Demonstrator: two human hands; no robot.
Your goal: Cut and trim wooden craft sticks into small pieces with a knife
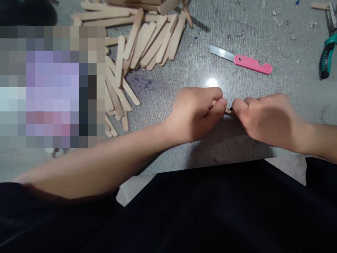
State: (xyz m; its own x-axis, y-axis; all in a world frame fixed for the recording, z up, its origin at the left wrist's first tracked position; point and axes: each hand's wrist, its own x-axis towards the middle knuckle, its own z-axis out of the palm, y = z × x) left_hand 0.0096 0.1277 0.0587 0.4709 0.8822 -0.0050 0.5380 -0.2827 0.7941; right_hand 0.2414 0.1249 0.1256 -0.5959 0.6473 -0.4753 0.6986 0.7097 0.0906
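Note:
My left hand (pixel 198 113) is closed, with a small piece of wooden craft stick (pixel 228 111) gripped in it. Bits of the pale wood show by the thumb and past the fingertips. Close on its right, my right hand (pixel 265 117) is closed too, its fingertips at the far end of that piece. A tiny dark bit shows at these fingertips; what they pinch is mostly hidden. Beyond my hands lies a pink-handled knife (pixel 252 64) with its blade out, pointing left.
Many loose craft sticks (pixel 147 42) are heaped at the back left. Pliers with teal and black handles (pixel 328 58) lie at the right edge, near a short stick (pixel 319 6). Small shavings dot the grey table (pixel 184 75). A blurred-out block covers the left side.

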